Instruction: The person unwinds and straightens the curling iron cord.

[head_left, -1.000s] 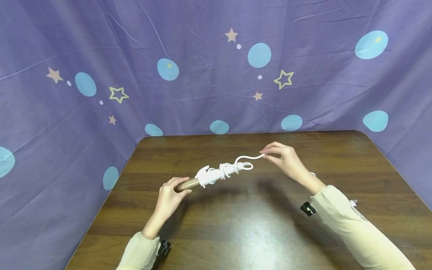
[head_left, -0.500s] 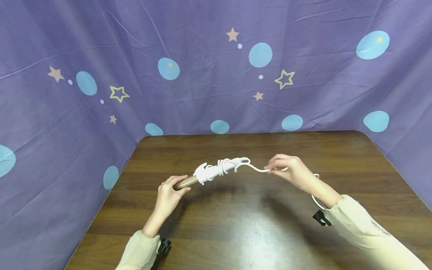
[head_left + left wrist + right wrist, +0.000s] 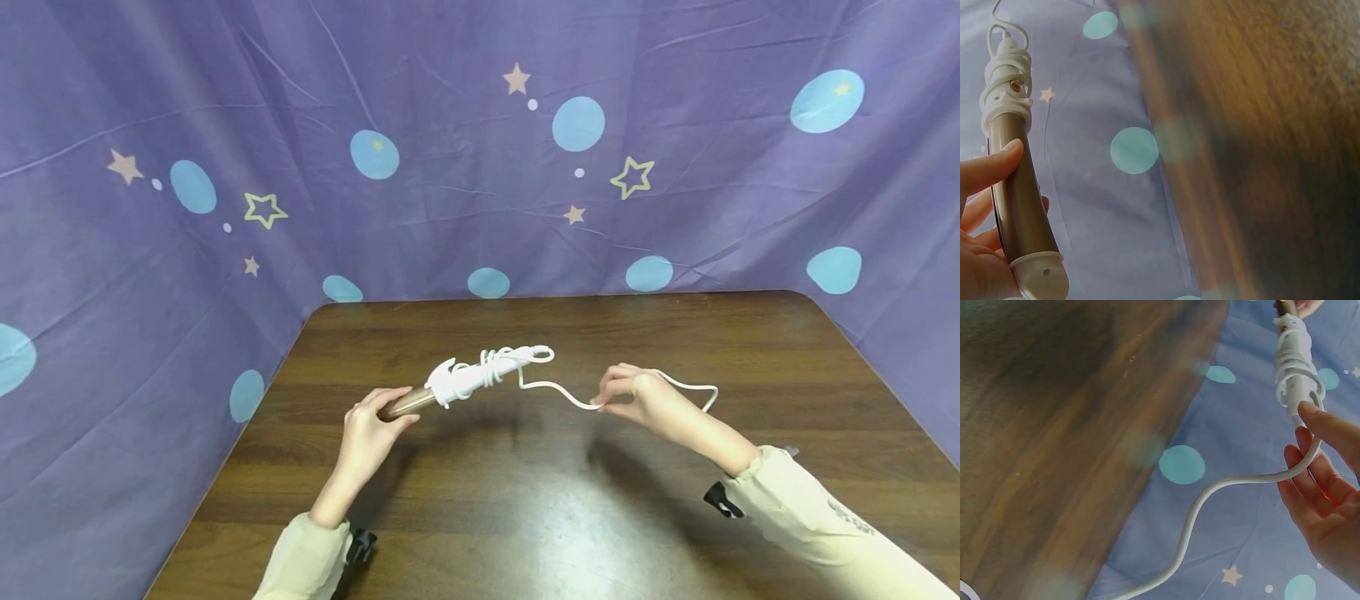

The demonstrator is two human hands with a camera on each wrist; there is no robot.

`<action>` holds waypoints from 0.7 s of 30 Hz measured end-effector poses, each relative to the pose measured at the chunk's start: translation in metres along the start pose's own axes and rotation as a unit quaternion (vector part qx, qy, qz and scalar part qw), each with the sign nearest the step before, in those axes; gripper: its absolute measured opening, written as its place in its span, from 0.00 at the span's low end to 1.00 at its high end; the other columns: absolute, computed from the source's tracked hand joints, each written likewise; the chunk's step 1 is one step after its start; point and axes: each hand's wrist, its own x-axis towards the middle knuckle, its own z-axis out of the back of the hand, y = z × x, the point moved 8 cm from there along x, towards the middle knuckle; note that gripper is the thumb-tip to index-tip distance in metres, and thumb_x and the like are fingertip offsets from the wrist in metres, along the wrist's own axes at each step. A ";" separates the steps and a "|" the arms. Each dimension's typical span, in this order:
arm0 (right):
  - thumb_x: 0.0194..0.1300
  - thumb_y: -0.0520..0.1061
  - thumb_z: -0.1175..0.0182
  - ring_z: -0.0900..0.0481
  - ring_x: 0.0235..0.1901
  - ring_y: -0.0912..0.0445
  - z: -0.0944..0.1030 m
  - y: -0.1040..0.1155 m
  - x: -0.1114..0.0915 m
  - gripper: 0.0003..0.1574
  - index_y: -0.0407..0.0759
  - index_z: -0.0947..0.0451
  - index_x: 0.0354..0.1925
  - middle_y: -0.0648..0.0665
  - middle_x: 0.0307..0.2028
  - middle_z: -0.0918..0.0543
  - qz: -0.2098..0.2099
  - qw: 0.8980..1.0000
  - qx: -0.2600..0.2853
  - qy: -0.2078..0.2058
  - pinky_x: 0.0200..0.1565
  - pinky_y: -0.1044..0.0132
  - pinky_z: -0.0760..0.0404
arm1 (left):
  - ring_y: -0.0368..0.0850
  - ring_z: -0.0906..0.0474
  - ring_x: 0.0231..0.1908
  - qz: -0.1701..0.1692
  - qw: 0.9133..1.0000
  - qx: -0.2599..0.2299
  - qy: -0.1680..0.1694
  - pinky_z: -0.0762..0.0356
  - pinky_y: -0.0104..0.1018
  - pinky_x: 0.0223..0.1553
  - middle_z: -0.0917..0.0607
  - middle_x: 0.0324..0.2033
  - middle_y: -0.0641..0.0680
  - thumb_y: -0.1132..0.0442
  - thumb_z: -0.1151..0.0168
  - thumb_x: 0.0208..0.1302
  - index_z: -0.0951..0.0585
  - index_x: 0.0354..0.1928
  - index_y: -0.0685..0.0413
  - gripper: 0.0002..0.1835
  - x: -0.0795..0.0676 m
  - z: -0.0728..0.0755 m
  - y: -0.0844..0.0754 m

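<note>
A curling iron (image 3: 467, 381) with a gold-brown barrel and a white handle is held above the table, tilted up toward the right. My left hand (image 3: 367, 435) grips the barrel, its thumb lying along one side in the left wrist view, close to the white end cap (image 3: 1042, 276). Several turns of white cord (image 3: 1197, 509) are wound round the handle. From there a free length sags across to my right hand (image 3: 647, 402), which pinches it between thumb and fingers. Past that hand the cord runs on behind the wrist; its end is hidden.
Below both hands lies a brown wooden table (image 3: 480, 500) with a glossy light patch. A purple curtain (image 3: 450, 217) with stars and blue dots hangs behind its back edge. Black clips (image 3: 362, 546) show at both cream sleeves.
My right hand has moved down and slightly right with the cord, so a longer stretch hangs loose between it and the handle. The left hand and curling iron have shifted slightly left.
</note>
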 end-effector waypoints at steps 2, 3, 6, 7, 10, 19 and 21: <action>0.32 0.27 0.32 0.27 0.26 0.61 -0.002 -0.003 -0.002 0.18 0.44 0.21 0.24 0.53 0.24 0.25 -0.003 1.000 -0.003 0.005 0.32 0.81 0.31 | 0.50 0.20 0.32 -0.008 1.000 -0.003 -0.002 0.28 0.40 0.33 0.16 0.30 0.55 0.70 0.26 0.29 0.17 0.34 0.58 0.21 0.000 0.002 -0.001; 0.32 0.27 0.32 0.26 0.26 0.61 -0.004 -0.004 -0.003 0.18 0.44 0.21 0.23 0.53 0.24 0.25 -0.005 1.000 -0.006 0.008 0.32 0.81 0.31 | 0.50 0.20 0.32 -0.010 1.000 -0.006 -0.001 0.29 0.38 0.33 0.16 0.30 0.55 0.70 0.25 0.29 0.17 0.34 0.58 0.21 0.000 0.002 -0.002; 0.32 0.27 0.32 0.26 0.26 0.60 -0.007 -0.009 -0.006 0.17 0.44 0.21 0.22 0.53 0.24 0.24 -0.010 1.000 -0.018 0.015 0.33 0.80 0.30 | 0.48 0.20 0.32 -0.014 1.000 -0.019 0.003 0.30 0.30 0.34 0.16 0.30 0.54 0.70 0.25 0.30 0.17 0.35 0.58 0.21 0.000 0.004 -0.003; 0.32 0.27 0.32 0.26 0.26 0.60 -0.008 -0.012 -0.006 0.16 0.44 0.21 0.22 0.53 0.24 0.24 -0.013 1.000 -0.023 0.017 0.33 0.79 0.30 | 0.48 0.20 0.33 -0.015 1.000 -0.022 0.006 0.30 0.27 0.35 0.16 0.31 0.54 0.70 0.25 0.30 0.17 0.35 0.57 0.21 0.000 0.004 -0.004; 0.32 0.28 0.32 0.26 0.25 0.60 -0.011 -0.019 -0.008 0.16 0.43 0.21 0.21 0.53 0.23 0.24 -0.024 0.999 -0.030 0.021 0.31 0.76 0.28 | 0.48 0.20 0.34 -0.019 0.999 -0.030 0.014 0.32 0.23 0.37 0.16 0.31 0.54 0.71 0.26 0.30 0.17 0.35 0.57 0.21 0.001 0.004 -0.006; 0.34 0.27 0.33 0.26 0.24 0.58 -0.006 -0.047 -0.009 0.13 0.41 0.20 0.22 0.52 0.21 0.24 -0.084 0.995 -0.047 0.004 0.30 0.66 0.25 | 0.46 0.20 0.33 -0.051 0.997 -0.053 0.034 0.31 0.21 0.37 0.17 0.30 0.52 0.72 0.26 0.29 0.17 0.35 0.58 0.22 0.001 0.003 -0.012; 0.35 0.27 0.33 0.25 0.25 0.57 -0.002 -0.052 -0.007 0.12 0.39 0.19 0.22 0.51 0.21 0.23 -0.100 0.994 -0.051 -0.010 0.30 0.64 0.25 | 0.46 0.21 0.32 -0.057 0.996 -0.057 0.039 0.32 0.20 0.37 0.17 0.30 0.52 0.73 0.26 0.28 0.17 0.35 0.58 0.22 0.000 0.002 -0.012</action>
